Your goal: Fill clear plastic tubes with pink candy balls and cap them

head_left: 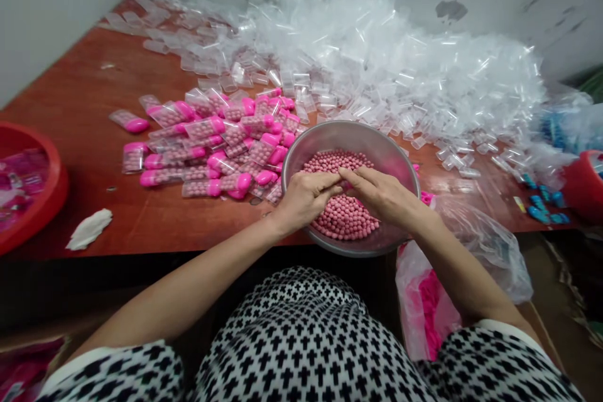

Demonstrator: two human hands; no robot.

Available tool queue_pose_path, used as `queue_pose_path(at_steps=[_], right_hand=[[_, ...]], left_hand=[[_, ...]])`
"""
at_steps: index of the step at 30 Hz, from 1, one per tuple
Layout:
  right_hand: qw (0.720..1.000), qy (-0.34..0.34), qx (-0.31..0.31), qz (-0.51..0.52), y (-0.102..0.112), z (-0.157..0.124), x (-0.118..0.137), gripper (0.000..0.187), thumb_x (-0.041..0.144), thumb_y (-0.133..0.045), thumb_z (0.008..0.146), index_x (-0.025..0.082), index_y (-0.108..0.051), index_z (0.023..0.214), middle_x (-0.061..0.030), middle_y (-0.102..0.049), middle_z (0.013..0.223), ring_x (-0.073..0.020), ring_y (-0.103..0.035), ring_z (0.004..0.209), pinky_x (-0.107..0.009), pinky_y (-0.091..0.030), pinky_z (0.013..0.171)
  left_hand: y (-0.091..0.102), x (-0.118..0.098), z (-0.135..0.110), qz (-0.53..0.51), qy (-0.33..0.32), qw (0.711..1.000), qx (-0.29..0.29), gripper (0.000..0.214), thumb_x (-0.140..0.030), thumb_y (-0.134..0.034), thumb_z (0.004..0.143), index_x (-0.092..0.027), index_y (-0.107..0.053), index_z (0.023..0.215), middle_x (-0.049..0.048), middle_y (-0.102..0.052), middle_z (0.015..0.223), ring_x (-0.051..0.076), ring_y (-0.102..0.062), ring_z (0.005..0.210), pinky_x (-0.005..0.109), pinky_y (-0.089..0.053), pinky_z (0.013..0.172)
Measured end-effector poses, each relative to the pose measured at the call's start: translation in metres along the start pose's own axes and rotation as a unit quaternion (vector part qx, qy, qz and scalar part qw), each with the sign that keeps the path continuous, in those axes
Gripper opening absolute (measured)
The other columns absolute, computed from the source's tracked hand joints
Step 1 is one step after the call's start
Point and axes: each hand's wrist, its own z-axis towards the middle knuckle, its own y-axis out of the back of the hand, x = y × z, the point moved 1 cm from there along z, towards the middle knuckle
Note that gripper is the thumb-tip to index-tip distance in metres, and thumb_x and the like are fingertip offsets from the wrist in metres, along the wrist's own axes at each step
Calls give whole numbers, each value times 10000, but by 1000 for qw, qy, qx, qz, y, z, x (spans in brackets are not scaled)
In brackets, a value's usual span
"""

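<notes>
Two fingers-together hands, left hand (306,198), right hand (382,195), touching pink beads (343,221), steel bowl (339,132)

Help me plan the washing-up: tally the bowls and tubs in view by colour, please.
Silver metal bowl: 1
Red tubs: 2
Total: 3

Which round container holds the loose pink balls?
The silver metal bowl in the middle. The red plastic basin at far left holds pink packets instead.
</notes>
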Motion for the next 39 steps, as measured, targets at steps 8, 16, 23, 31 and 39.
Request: queue_pose_path(at_steps=[8,16,23,31,39], right_hand=[[834,-213,-142,488,0,-9,-11,523,493,-757,818,277,-594,1266,-83,-692,1255,-234,-678,1138,-364,-586,908],[749,-248,-217,575,-11,-13,-12,339,441,-870,683,232,-744,918,-2,-710,765,-138,-666,662,-293,-603,679],[646,-302,-21,701,-4,9,-5,494,444,-849,676,209,-705,1086,-69,-726,1079,-212,-693,975,-412,-625,839],[586,-333,-53,736,-25,17,6,280,351,-779,653,146,-711,831,-62,-738,787,-235,-707,886,-471,-595,918],[594,-305,-34,744,-23,23,11,434,549,-736,763,170,-676,966,-78,-741,931,-211,-699,894,-411,-629,816]], left_hand=[[3,1,9,-302,165,936,-68,475,-451,-852,652,-166,-787,1027,86,-779,1046,241,-719,900,358,-615,797],[4,2,8,-253,93,962,-55,354,-416,-823,703,-179,-807,965,80,-792,988,265,-711,1003,404,-555,963],[5,4,4,-146,8,989,-32,229,-347,-756,775,-237,-818,966,85,-774,1091,265,-649,1152,412,-455,1088],[5,7,4,-128,5,991,-27,209,-312,-733,777,-228,-819,948,88,-767,1063,256,-651,1136,395,-489,1036],[11,2,11,-92,55,993,-55,314,-426,-751,781,-210,-802,1002,71,-769,1131,281,-669,1140,434,-490,1082]])
